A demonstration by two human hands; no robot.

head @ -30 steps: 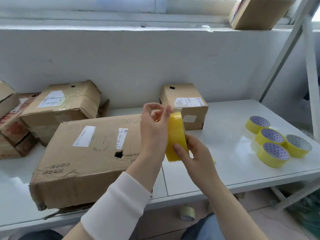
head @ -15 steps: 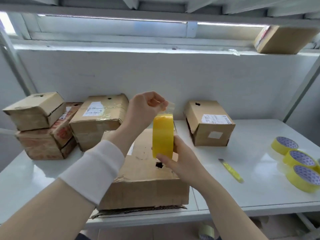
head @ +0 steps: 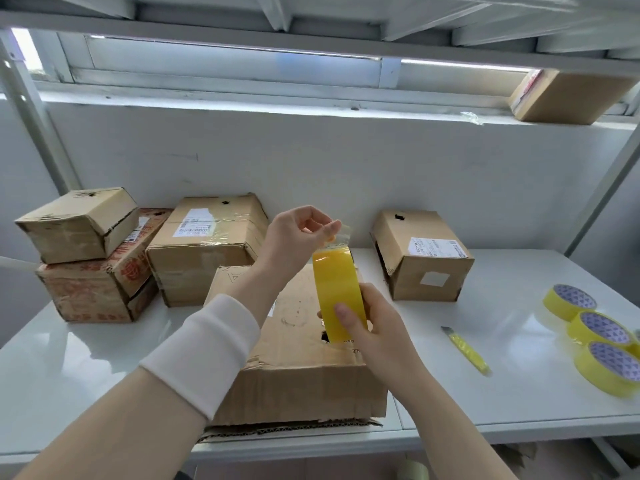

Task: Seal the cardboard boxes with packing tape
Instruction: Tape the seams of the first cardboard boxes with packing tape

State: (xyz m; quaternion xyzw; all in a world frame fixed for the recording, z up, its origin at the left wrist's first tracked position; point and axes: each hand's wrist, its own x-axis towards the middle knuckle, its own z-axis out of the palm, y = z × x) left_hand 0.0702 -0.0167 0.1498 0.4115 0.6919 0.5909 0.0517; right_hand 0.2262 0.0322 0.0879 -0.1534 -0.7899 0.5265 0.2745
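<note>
My right hand [head: 372, 327] grips a yellow tape roll [head: 337, 289] upright above a large flat cardboard box [head: 304, 372] at the table's front. Just above the roll, my left hand [head: 298, 233] pinches the loose clear tape end [head: 341, 235], a short strip peeled away from the roll. A smaller box [head: 424, 258] with a white label stands behind to the right. Another labelled box [head: 204, 244] sits behind to the left.
Two stacked boxes [head: 86, 258] stand at the far left of the white table [head: 519, 386]. A yellow utility knife [head: 467, 351] lies right of the big box. Three spare yellow tape rolls [head: 601, 336] lie near the right edge. One box [head: 568, 95] rests on the window ledge.
The view has tilted up and shifted. My left hand went from touching the roll's top to pinching the tape end and lifting it a little off the roll. The right hand keeps its hold.
</note>
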